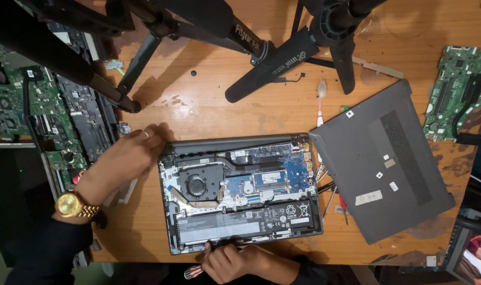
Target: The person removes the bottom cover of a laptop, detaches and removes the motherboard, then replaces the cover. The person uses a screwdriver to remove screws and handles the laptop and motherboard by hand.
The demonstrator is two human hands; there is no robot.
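Nearest, at the bottom edge of the view, the right hand (231, 262) is closed around a screwdriver with a red-and-white handle (194, 272), its tip set against the near rim of the opened laptop (240, 191). The laptop lies bottom-up with its cover off, and its shell holds everything in plain sight: a long black battery (245, 222) along the near side, a round black fan (197, 184) at left behind it, and a blue circuit board (267, 177) to the right, with a dark heat pipe running along the far side.

The left hand (125, 158), with a gold watch (71, 205) on its wrist and a ring on one finger, rests with its fingers loosely curled on the laptop's far-left corner; it holds nothing that I can make out.

Just right of the laptop lie a few small screwdrivers (332, 194), and beyond them the removed grey bottom cover (380, 161), inner face up, touching the laptop's right corner. A toothbrush (321, 100) lies behind that.

All of it sits on a worn wooden table (208, 100). A stack of green boards and laptop parts (55, 121) is at the left edge, and another green motherboard (462, 89) at the far right. Black tripod legs (272, 63) stand at the far side.
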